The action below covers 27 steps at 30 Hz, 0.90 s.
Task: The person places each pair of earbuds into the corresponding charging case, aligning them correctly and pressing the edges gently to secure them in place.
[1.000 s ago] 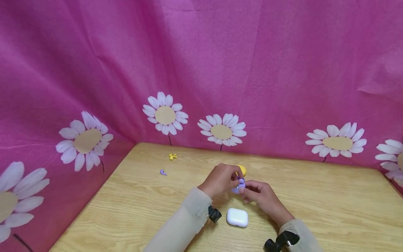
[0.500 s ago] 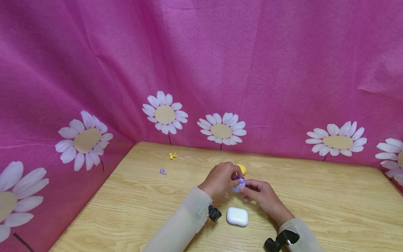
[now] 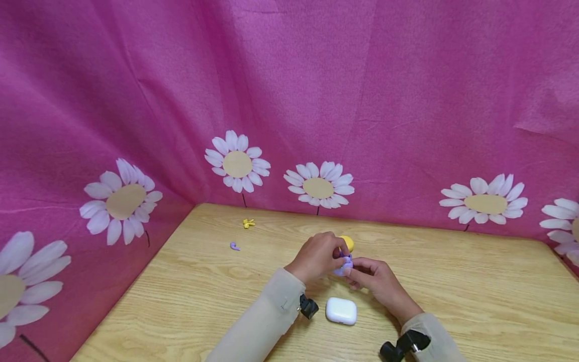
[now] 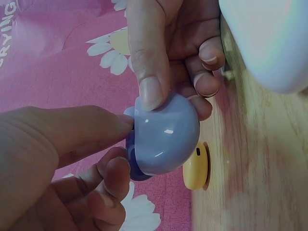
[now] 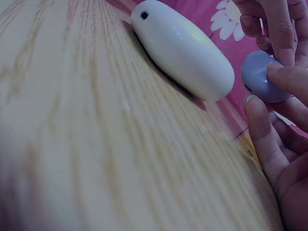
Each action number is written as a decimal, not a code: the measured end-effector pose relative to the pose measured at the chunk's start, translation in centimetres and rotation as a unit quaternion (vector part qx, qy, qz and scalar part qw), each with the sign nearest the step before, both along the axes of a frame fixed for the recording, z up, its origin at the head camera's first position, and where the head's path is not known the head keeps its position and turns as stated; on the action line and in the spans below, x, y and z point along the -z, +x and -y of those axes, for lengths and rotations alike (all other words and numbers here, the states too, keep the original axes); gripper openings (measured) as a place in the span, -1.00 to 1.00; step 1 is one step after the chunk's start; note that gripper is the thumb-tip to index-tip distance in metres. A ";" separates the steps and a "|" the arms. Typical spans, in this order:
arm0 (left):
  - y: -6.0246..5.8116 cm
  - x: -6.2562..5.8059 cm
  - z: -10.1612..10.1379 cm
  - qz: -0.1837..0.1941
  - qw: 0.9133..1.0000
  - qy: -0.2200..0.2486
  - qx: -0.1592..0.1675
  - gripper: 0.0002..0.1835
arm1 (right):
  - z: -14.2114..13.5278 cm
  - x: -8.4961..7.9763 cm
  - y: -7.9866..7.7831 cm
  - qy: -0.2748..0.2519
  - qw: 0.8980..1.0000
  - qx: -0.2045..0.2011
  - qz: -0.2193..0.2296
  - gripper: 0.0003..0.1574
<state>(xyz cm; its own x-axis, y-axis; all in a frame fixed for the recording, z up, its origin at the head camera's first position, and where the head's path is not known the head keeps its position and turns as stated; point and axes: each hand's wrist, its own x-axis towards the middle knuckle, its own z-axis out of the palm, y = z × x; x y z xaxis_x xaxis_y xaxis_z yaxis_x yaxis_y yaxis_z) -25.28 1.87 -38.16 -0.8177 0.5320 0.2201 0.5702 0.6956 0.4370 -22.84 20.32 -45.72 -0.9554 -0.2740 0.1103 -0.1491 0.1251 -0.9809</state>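
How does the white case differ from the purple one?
The white case has a white shell; the purple case, a lilac one. The white case rests on the table; the purple case is held in the right hand, with the left hand touching it. Both look glossy and rounded.

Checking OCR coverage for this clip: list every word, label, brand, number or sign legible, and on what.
"CRYING": on the pink cloth, sideways at the edge of the left wrist view.
Left sleeve: small mark, too small to read.
Purple case, yellow case, white case: no readable text.
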 end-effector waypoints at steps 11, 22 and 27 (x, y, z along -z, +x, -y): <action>0.1 -0.1 0.0 0.009 1.000 -0.006 0.000 -0.91 | -0.1 0.0 0.0 0.004 1.000 -0.004 0.002 -0.58; 0.0 -0.1 -0.1 0.018 1.000 -0.004 -0.002 -0.91 | -0.1 0.0 -0.1 0.007 1.000 0.000 0.006 -0.59; -0.1 0.0 0.0 0.018 1.000 -0.002 -0.002 -0.89 | -0.1 0.0 -0.2 0.005 1.000 -0.001 0.007 -0.58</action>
